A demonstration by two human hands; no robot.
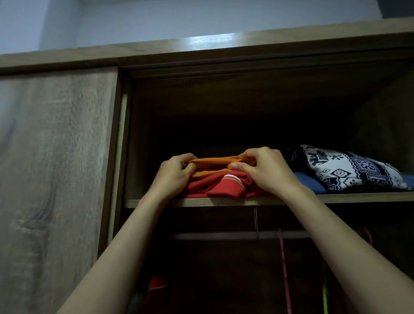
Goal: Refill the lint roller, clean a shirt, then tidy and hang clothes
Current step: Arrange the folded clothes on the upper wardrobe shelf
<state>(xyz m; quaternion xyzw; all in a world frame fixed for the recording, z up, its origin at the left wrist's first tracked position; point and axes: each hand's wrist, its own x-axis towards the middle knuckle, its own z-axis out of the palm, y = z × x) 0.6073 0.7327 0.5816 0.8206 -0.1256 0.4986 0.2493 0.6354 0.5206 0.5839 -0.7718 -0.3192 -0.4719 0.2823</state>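
in a wood-grain wardrobe, the left hand (175, 174) and right hand (265, 171) each pinch an end of a folded orange garment (216, 161) lying atop a red top (219, 189) with a striped cuff. further right on the same shelf (369, 199), a soft black-and-white patterned cloth (347, 169) rests on a folded blue garment (309, 185).

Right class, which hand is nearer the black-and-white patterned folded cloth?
The right hand, just left of that cloth; the left hand is farther left, across the orange folded garment both grip.
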